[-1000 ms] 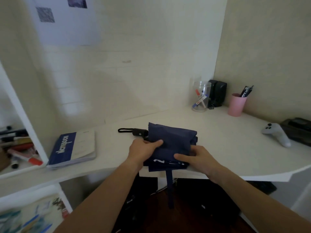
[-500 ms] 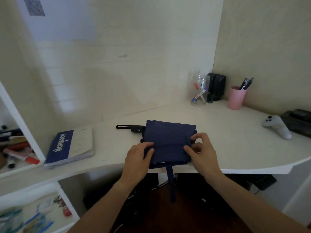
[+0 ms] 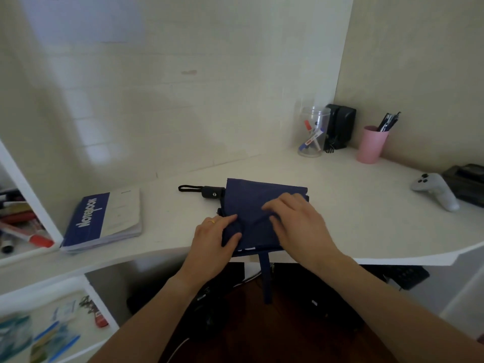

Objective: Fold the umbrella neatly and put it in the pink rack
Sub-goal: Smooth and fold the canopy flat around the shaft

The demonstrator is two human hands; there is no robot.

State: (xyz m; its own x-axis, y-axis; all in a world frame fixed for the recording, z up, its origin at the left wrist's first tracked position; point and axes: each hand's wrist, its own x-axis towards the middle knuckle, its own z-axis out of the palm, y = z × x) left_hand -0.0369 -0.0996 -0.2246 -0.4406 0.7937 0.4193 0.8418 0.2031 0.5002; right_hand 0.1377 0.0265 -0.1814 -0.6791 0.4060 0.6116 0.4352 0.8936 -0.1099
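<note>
Both hands (image 3: 262, 226) cover much of the folded umbrella (image 3: 262, 197).

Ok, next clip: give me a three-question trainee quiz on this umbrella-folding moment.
1. True or false: the navy fabric umbrella lies on the white desk.
2. Which hand pinches the fabric's near-left edge?
3. The umbrella's black handle points toward: A) blue-covered notebook B) pink plastic cup C) grey game controller.

Key: 1 true. 2 left hand; the right hand presses the top. 3 A.
</note>
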